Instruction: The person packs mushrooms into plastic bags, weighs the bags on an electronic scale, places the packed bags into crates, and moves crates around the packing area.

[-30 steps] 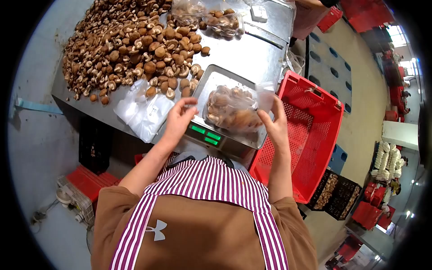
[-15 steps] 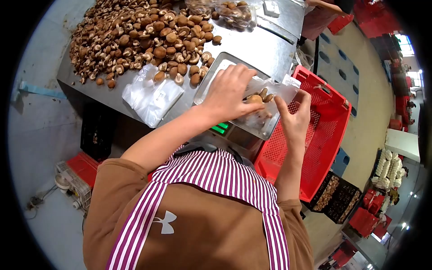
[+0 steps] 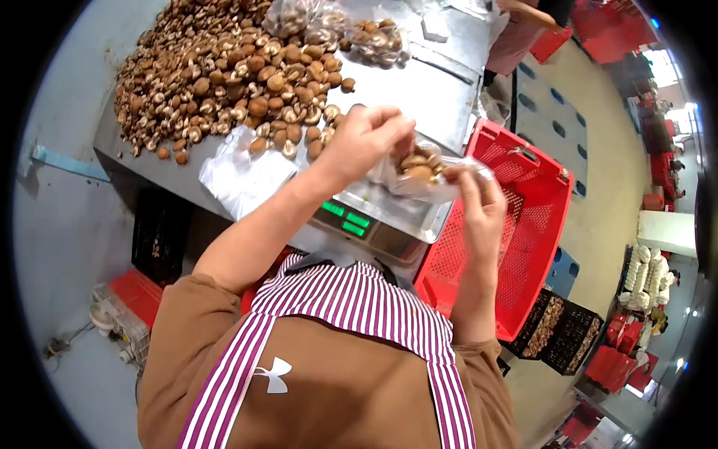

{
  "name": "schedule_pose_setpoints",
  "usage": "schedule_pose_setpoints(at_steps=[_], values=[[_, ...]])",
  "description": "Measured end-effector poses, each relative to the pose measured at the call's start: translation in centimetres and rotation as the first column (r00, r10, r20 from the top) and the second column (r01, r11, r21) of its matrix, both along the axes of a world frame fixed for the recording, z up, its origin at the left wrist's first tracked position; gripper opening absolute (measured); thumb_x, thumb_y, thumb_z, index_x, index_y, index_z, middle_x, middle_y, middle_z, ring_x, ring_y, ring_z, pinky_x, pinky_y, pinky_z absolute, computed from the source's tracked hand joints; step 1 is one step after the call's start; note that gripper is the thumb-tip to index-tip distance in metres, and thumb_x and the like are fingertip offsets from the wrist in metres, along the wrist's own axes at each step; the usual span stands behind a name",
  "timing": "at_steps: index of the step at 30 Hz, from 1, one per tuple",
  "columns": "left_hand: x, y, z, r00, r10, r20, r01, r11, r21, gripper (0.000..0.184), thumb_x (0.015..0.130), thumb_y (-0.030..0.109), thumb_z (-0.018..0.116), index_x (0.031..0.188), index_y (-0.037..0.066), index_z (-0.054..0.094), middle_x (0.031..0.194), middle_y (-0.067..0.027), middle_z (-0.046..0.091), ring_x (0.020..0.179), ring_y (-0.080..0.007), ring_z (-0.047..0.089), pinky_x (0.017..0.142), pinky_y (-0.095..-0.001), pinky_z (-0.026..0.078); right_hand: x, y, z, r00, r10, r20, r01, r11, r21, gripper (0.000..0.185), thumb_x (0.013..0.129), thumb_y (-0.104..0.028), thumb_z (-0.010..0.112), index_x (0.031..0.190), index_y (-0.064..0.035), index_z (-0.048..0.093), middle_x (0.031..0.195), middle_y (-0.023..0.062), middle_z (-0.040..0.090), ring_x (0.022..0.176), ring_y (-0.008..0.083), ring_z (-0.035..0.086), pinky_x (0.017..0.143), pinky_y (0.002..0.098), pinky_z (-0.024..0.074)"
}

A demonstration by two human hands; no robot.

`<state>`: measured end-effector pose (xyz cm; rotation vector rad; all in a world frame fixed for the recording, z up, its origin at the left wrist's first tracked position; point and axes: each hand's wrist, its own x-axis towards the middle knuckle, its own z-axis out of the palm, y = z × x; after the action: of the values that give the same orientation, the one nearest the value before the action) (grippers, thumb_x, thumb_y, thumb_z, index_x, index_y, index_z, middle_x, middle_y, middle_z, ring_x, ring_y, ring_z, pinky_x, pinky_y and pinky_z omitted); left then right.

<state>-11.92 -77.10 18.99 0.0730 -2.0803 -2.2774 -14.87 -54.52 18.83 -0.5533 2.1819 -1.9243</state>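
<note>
Clear plastic bag point(image 3: 410, 187) with several brown mushrooms point(image 3: 420, 172) in it hangs over the metal tray of a scale point(image 3: 437, 217). Its left edge is pinched by my left hand point(image 3: 364, 144), with thumb and fingers together. My right hand point(image 3: 482, 206) grips the opposite edge of the bag between thumb and fingers. Green digits glow on the scale's display point(image 3: 346, 218) below the tray. To the left of the tray lies a stack of white plastic bags point(image 3: 243, 176), close to my left forearm.
A large heap of mushrooms point(image 3: 224, 82) covers the table's left part. Filled bags point(image 3: 378, 43) lie at the back. A red crate point(image 3: 535, 247) stands right of the scale, black crates point(image 3: 544, 325) on the floor beyond. Another person's arm point(image 3: 527, 13) shows at top right.
The bag has been raised and drawn open-sided between my hands. My left hand has moved left and curled from spread fingers to a pinch. More of the scale's display now shows.
</note>
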Motion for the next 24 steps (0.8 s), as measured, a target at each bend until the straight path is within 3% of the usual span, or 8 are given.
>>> schedule_pose_setpoints(at_steps=[7,13,15,17,19,20,23,24], values=[[1.1,2.9,-1.6,0.964,-0.251,0.090,0.222,0.942,0.251,0.028,0.101,0.025,0.052,0.102,0.000,0.063,0.089,-0.0036,0.064,0.072,-0.0107,0.062,0.068,-0.0231,0.051,-1.8,-1.9,-1.3,0.933,0.332,0.135,-0.298,0.928,-0.224,0.038,0.105,-0.016,0.039,0.134,0.0027,0.054,0.148,0.0154,0.044,0.129,0.0212,0.049,0.103,0.0329,0.0432],[0.4,0.4,-2.2,0.872,-0.459,0.168,0.398,0.867,0.300,0.024,0.098,0.023,0.056,0.100,0.002,0.064,0.089,-0.0043,0.065,0.081,-0.0138,0.064,0.083,-0.0294,0.052,-3.6,-1.5,-2.6,0.926,0.319,0.202,-0.311,0.948,-0.072,0.030,0.099,-0.023,0.056,0.113,0.0007,0.069,0.087,0.0050,0.069,0.086,0.0160,0.059,0.079,0.0294,0.0471],[-0.9,-1.7,-4.9,0.954,-0.220,0.204,0.175,0.960,0.221,0.019,0.095,0.020,0.060,0.099,0.002,0.064,0.091,-0.0036,0.065,0.089,-0.0136,0.063,0.087,-0.0296,0.050,-4.0,-1.4,-3.2,0.924,0.263,-0.279,-0.169,0.932,0.320,0.017,0.090,-0.016,0.067,0.094,0.0000,0.069,0.080,0.0085,0.064,0.076,0.0209,0.057,0.072,0.0336,0.0450],[-2.0,-3.3,-7.1,0.971,-0.130,0.200,0.109,0.988,0.112,0.013,0.089,0.010,0.064,0.100,0.004,0.065,0.096,-0.0022,0.065,0.093,-0.0118,0.061,0.084,-0.0293,0.049,-4.0,-0.8,-5.1,0.933,0.202,-0.298,-0.091,0.933,0.347,0.013,0.083,-0.011,0.071,0.082,-0.0006,0.064,0.073,0.0117,0.057,0.072,0.0271,0.053,0.068,0.0378,0.0424],[-2.5,-3.3,-9.1,0.978,-0.069,0.197,0.156,0.869,-0.469,0.013,0.086,0.008,0.065,0.099,0.005,0.066,0.097,-0.0033,0.065,0.090,-0.0106,0.059,0.077,-0.0297,0.048,-4.1,0.2,-7.9,0.922,0.166,-0.351,-0.051,0.948,0.315,0.015,0.084,-0.011,0.072,0.085,0.0009,0.063,0.080,0.0098,0.059,0.074,0.0227,0.054,0.069,0.0318,0.0437],[-2.9,-3.3,-10.8,0.985,-0.097,-0.141,-0.051,0.619,-0.784,0.011,0.087,0.011,0.065,0.095,0.005,0.066,0.089,-0.0033,0.065,0.082,-0.0100,0.058,0.069,-0.0295,0.046,-3.8,0.4,-8.2,0.918,0.204,-0.341,-0.083,0.938,0.338,0.013,0.081,-0.008,0.071,0.085,-0.0003,0.062,0.085,0.0106,0.061,0.082,0.0272,0.056,0.074,0.0355,0.0457],[-5.3,-4.8,-13.5,0.984,0.160,0.075,-0.066,0.726,-0.684,0.013,0.089,0.016,0.063,0.090,0.003,0.066,0.079,-0.0033,0.065,0.071,-0.0114,0.057,0.066,-0.0285,0.047,-1.2,0.3,-8.5,0.733,0.366,-0.574,-0.091,0.889,0.450,0.008,0.079,-0.005,0.068,0.082,-0.0021,0.061,0.086,0.0096,0.062,0.088,0.0318,0.059,0.078,0.0416,0.0462],[-6.5,-6.0,-15.6,0.954,0.223,0.201,-0.115,0.890,-0.440,0.018,0.092,0.017,0.058,0.085,0.002,0.065,0.073,-0.0044,0.065,0.064,-0.0140,0.058,0.064,-0.0292,0.048,0.0,0.4,-8.7,0.666,0.497,-0.556,-0.161,0.824,0.544,0.008,0.077,-0.005,0.067,0.083,-0.0029,0.061,0.094,0.0096,0.064,0.101,0.0331,0.059,0.087,0.0433,0.0476]])
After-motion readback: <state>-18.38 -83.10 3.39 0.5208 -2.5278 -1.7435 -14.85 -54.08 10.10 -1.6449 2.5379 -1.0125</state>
